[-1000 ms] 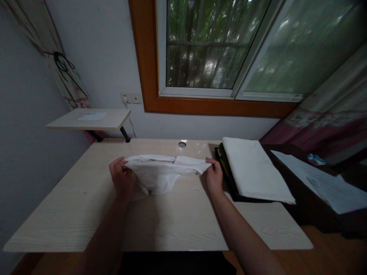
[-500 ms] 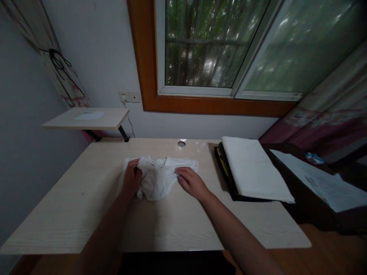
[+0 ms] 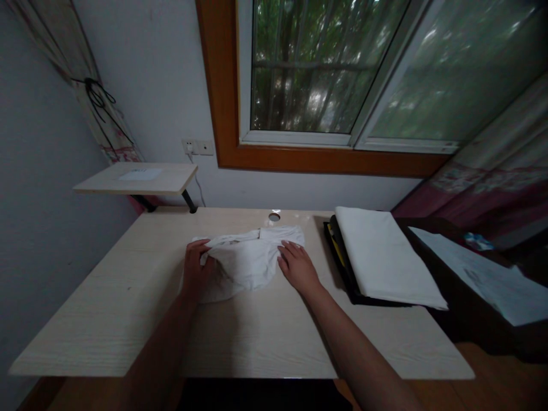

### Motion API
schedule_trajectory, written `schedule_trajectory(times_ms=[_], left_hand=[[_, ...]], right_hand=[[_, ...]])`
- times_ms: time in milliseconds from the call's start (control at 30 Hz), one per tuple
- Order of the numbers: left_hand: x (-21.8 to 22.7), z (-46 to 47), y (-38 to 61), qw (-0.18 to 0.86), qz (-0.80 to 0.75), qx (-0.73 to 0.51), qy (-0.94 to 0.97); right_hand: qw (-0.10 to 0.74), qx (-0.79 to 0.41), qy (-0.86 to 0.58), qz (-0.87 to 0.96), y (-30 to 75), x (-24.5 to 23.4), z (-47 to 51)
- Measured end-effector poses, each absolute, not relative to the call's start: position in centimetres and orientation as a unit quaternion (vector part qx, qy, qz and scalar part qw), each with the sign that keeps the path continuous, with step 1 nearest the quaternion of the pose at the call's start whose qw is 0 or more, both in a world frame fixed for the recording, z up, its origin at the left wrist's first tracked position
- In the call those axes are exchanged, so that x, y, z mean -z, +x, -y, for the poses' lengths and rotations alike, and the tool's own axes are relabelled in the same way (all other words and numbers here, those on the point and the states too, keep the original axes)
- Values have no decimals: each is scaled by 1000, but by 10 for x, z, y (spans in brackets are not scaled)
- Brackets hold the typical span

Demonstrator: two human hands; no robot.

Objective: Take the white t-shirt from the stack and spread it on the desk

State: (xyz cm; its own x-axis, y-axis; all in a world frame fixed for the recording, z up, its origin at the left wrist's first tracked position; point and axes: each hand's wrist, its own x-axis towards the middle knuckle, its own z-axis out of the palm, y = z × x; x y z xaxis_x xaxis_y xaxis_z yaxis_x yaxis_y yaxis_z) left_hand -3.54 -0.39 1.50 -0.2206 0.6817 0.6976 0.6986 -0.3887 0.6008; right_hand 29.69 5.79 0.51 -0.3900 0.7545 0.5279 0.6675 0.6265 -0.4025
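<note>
A thin white cloth [image 3: 248,264], wrinkled and partly folded over, lies on the desk [image 3: 257,342] between my two hands. My left hand [image 3: 197,268] grips its left side, thumb and fingers closed on the fabric. On the right end rests my right hand [image 3: 298,268], its fingers stretched out and lying on the cloth. A small dark mark shows near the cloth's upper edge. The shape of the cloth, and whether it is a garment, I cannot make out.
At the right of the desk, a folded white sheet [image 3: 385,257] lies on a black folder [image 3: 355,297]. A small raised shelf [image 3: 171,177] with a paper stands back left. Near the back edge is a round cable hole [image 3: 274,217]. The window [image 3: 317,85] is behind.
The cloth's bunched middle has been flattened and spread wider. My right hand has moved right, and its fingers now lie on the cloth. My left hand stays at the left side.
</note>
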Motion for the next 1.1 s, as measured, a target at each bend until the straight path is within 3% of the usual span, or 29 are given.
schedule_trajectory(times_ms=[267, 467, 667, 867, 1100], left_hand=[[-19, 15, -21, 115, 462, 425, -770], [-14, 22, 9, 86, 393, 308, -862], [-20, 22, 19, 29, 445, 271, -853], [-21, 20, 12, 20, 497, 265, -826], [-16, 15, 12, -27, 506, 254, -824]], right_hand=[[411, -77, -439, 795, 293, -19, -50], [277, -114, -235, 925, 276, -31, -28], [249, -103, -232, 935, 271, -21, -33], [325, -92, -313, 888, 289, -15, -45], [512, -163, -434, 723, 311, -17, -58]])
